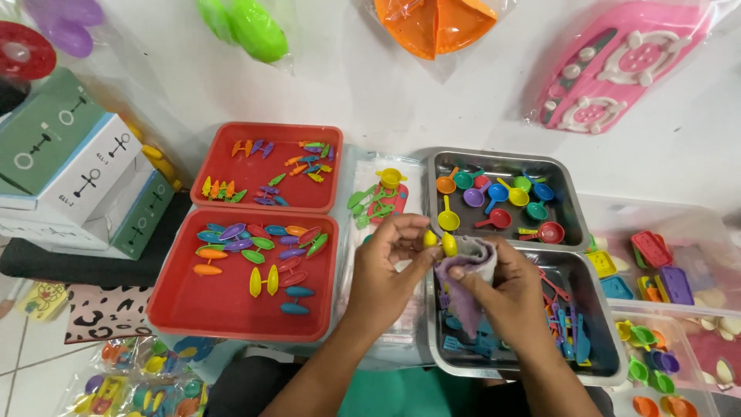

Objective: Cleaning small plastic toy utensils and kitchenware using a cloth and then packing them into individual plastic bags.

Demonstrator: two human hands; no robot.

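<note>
My left hand (386, 266) pinches a small yellow plastic toy piece (440, 241) at its fingertips, over the gap between two metal trays. My right hand (505, 289) holds a crumpled lilac cloth (467, 266) pressed against that yellow piece. Both hands hover above the near metal tray (602, 367), which holds small blue, red and purple toy utensils. The far metal tray (567, 185) holds colourful toy pans and ladles.
Two red trays (231, 324) (266, 205) with small coloured toy pieces lie to the left. Stacked green and white boxes (69, 170) stand at far left. Clear tubs of toy parts (679, 270) sit at right. Bagged toys (617, 62) hang on the wall.
</note>
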